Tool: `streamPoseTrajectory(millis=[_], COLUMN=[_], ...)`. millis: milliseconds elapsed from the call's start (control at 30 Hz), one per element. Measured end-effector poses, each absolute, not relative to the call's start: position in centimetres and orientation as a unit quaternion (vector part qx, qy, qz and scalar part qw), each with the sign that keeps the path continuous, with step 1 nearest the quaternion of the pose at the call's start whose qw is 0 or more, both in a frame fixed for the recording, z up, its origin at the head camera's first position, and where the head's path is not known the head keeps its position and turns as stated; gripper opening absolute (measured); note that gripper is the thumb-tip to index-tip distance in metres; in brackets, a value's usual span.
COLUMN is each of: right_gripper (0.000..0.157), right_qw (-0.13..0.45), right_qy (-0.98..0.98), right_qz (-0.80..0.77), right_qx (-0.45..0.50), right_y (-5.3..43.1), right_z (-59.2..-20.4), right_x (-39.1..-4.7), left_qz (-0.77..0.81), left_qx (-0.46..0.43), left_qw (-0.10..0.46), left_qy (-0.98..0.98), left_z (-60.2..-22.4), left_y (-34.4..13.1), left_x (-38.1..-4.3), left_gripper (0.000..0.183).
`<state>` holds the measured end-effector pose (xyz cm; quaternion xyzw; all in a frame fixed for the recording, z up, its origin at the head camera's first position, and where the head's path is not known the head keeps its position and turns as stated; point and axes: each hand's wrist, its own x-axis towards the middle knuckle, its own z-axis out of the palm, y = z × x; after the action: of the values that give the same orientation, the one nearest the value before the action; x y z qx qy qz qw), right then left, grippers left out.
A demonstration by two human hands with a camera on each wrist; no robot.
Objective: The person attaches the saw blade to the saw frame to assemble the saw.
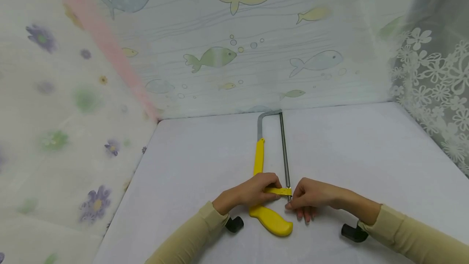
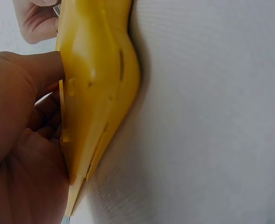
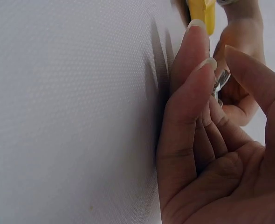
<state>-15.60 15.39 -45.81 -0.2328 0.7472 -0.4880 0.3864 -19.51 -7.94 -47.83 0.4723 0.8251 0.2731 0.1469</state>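
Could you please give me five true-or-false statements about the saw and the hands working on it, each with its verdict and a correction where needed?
1. The hacksaw's yellow handle is at the end nearer the person. True.
2. The left hand lies apart from the hacksaw. False: it grips the yellow part of it.
3. The right hand is at the near end of the blade, by a small metal fitting. True.
4. The sleeves are black. False: they are beige.
5. The hacksaw hangs on the fish-patterned backdrop. False: it lies on the white table.
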Motion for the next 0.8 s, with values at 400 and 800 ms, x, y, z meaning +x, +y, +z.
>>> streamPoseTrajectory(millis=[400, 800], right_gripper=[0.030, 0.019], right_qw=[0.385, 0.376], right_qy=[0.753, 0.757], right_qz=[-0.484, -0.483], right_qx=[-0.224, -0.227], right_y=[15.7, 16.3], right_z=[-45.8, -45.7], right_x=[-15.8, -16.2], left_qz=[0.275, 0.272], left_qx=[0.472, 0.468], left_qw=[0.145, 0.142], left_qy=[0.825, 0.829], left_z=[-47.6, -47.7], left_y=[-7.9, -7.9], left_x=[-19.4, -19.6], left_gripper=[0.014, 0.015])
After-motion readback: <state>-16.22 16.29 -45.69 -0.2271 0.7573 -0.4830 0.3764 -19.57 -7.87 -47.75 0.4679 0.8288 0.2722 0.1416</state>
